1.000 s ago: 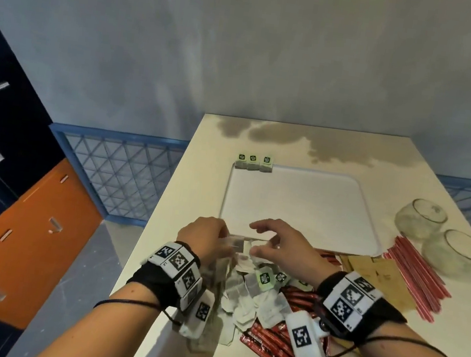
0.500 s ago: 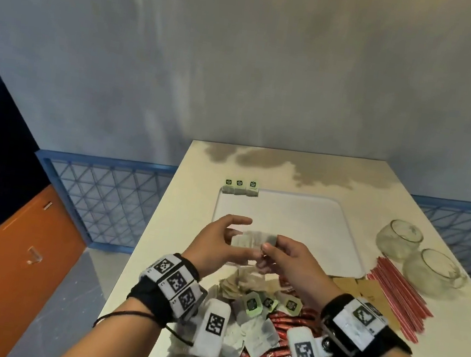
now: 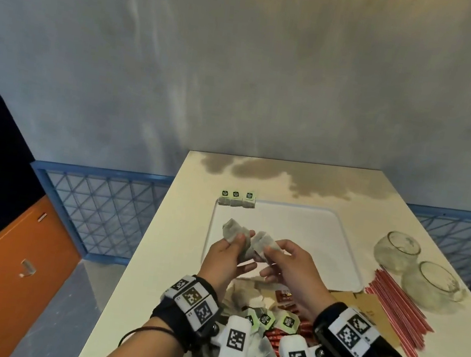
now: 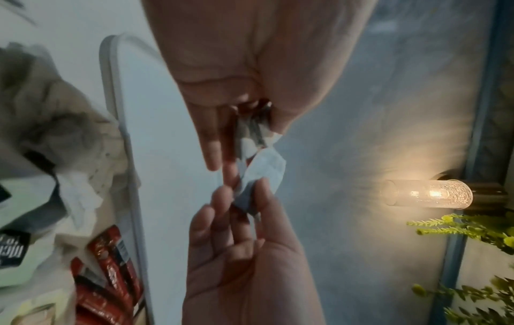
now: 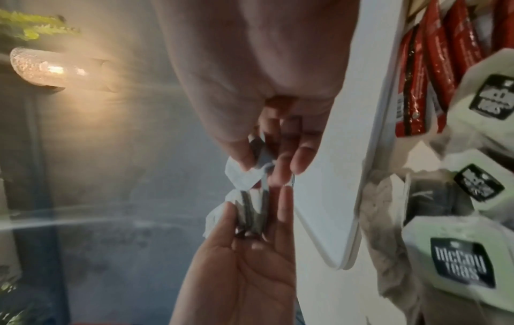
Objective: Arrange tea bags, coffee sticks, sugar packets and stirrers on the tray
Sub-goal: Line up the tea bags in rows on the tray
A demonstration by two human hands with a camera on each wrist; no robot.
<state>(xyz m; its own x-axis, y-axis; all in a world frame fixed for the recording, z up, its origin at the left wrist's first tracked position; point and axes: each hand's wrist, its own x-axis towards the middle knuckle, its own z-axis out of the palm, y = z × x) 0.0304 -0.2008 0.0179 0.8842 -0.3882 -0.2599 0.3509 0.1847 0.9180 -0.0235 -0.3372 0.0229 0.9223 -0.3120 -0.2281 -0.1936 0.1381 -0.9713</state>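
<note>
Both hands hover over the near edge of the white tray (image 3: 296,231). My left hand (image 3: 239,244) pinches a small bunch of grey-white tea bags (image 3: 233,230), seen edge-on as a stack (image 5: 253,211) in the right wrist view. My right hand (image 3: 271,252) pinches one tea bag (image 3: 264,242) by its paper, close against the bunch; the same bag (image 4: 264,173) shows in the left wrist view. Three tea bags with green tags (image 3: 237,199) lean in a row at the tray's far left corner. Loose tea bags (image 3: 264,311) and red coffee sticks (image 3: 278,345) lie under my wrists.
Brown sugar packets (image 3: 367,306) lie right of the pile. Red stirrers (image 3: 397,307) lie in a fan beside them. Two glass cups (image 3: 397,250) (image 3: 430,285) stand at the right of the tray. The table's left edge drops off just left of my left wrist.
Both hands rose from the pile with tea bags and moved forward over the tray's near edge. The bundle they held together is now split between the two hands.
</note>
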